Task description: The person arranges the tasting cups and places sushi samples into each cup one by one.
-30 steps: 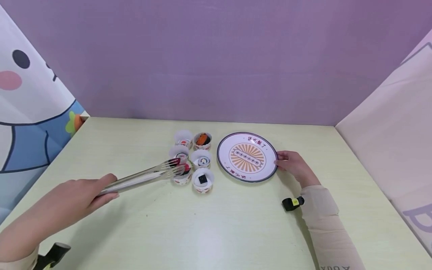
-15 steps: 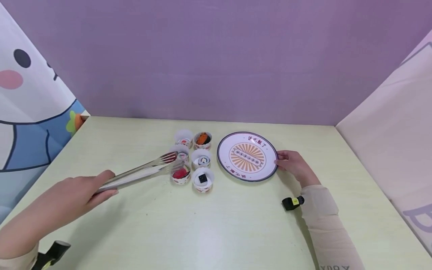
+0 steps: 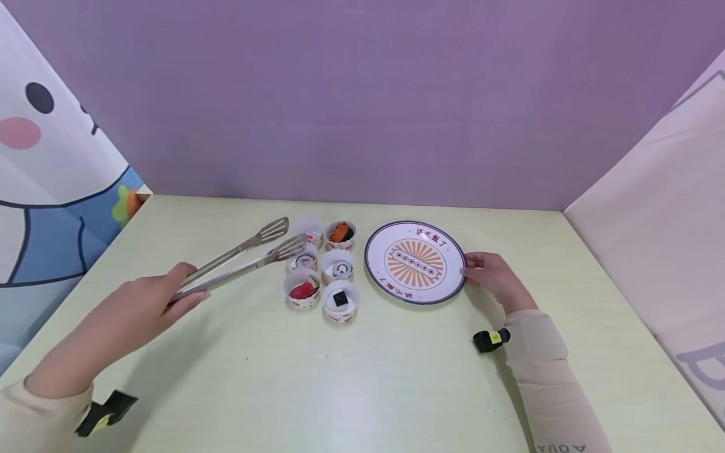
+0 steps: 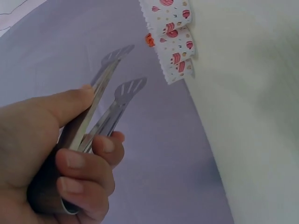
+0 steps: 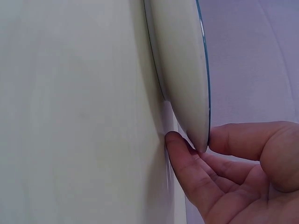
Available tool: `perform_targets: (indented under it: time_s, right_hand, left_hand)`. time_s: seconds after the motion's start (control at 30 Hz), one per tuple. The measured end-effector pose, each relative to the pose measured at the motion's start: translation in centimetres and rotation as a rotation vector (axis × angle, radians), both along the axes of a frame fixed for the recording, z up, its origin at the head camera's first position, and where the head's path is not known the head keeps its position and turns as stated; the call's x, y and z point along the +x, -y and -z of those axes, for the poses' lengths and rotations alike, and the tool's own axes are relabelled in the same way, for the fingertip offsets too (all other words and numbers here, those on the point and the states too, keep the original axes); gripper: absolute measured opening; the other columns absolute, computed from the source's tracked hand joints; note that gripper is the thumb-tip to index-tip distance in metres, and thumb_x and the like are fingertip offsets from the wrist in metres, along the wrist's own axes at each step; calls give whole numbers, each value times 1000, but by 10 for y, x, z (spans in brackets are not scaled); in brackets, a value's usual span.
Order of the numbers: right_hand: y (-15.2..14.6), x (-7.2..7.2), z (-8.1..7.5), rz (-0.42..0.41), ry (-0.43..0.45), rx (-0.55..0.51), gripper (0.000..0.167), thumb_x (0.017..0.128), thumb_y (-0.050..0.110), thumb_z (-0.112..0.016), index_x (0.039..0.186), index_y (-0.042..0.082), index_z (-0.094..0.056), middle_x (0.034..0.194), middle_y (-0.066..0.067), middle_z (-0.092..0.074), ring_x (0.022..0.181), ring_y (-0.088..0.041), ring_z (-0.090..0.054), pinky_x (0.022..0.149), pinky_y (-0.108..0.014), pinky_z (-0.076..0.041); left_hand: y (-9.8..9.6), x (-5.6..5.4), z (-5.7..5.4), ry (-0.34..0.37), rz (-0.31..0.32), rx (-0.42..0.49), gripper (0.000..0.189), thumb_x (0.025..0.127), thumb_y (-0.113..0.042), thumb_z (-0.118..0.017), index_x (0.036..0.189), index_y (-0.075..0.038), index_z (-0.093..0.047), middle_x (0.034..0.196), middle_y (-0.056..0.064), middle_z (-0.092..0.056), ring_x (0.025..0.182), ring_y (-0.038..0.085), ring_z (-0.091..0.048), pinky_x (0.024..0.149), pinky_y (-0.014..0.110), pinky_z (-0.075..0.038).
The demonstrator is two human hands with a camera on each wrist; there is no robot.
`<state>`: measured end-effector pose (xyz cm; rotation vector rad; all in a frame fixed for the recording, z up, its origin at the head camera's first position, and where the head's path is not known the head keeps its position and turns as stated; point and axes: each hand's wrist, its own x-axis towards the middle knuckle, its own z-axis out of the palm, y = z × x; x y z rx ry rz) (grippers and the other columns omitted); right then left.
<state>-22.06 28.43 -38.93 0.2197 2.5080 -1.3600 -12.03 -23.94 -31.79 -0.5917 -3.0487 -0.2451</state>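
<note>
My left hand (image 3: 141,308) grips metal tongs (image 3: 229,269), whose slotted ends are spread apart with nothing between them. In the head view these ends hang above and beside the left-hand paper cups. The front left cup (image 3: 306,304) holds a red-topped sushi piece (image 3: 304,290). A black piece (image 3: 340,299) lies in the front right cup (image 3: 342,316). Behind it is a cup with a white round roll (image 3: 342,270). On the right, my right hand (image 3: 495,280) pinches the rim of a round printed plate (image 3: 374,267), thumb above and fingers beneath, as the right wrist view shows.
At the back of the cluster, one cup holds an orange-topped piece (image 3: 341,233); the back left cup (image 3: 308,224) is partly hidden by the tongs. The middle left cup (image 3: 306,258) holds a pale roll. A purple wall (image 3: 362,126) borders the table (image 3: 340,390).
My left hand has lifted the tongs away from the front left cup, up and back toward the cups behind it. Their ends have spread wider. My right hand and the plate stay put.
</note>
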Motion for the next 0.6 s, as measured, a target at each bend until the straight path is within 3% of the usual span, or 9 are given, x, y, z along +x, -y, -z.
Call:
perform_targets:
  time_s: [0.4, 0.6]
  right_hand:
    - [0, -1, 0, 10, 13, 16, 48, 94, 2, -54, 136, -12, -36, 131, -28, -46, 111, -29, -52, 91, -31, -48]
    - [0, -1, 0, 10, 14, 17, 49, 93, 2, -54, 137, -11, -36, 129, -28, -46, 109, -27, -52, 90, -29, -48]
  left_hand:
    - [-15, -28, 25, 111, -109, 101, 47, 100, -30, -46, 115, 13, -31, 65, 6, -44, 51, 16, -41, 48, 30, -34]
    - [-22, -39, 38, 179, -174, 167, 39, 101, -22, -41, 110, 14, -29, 65, 9, -44, 51, 19, -41, 47, 31, -34]
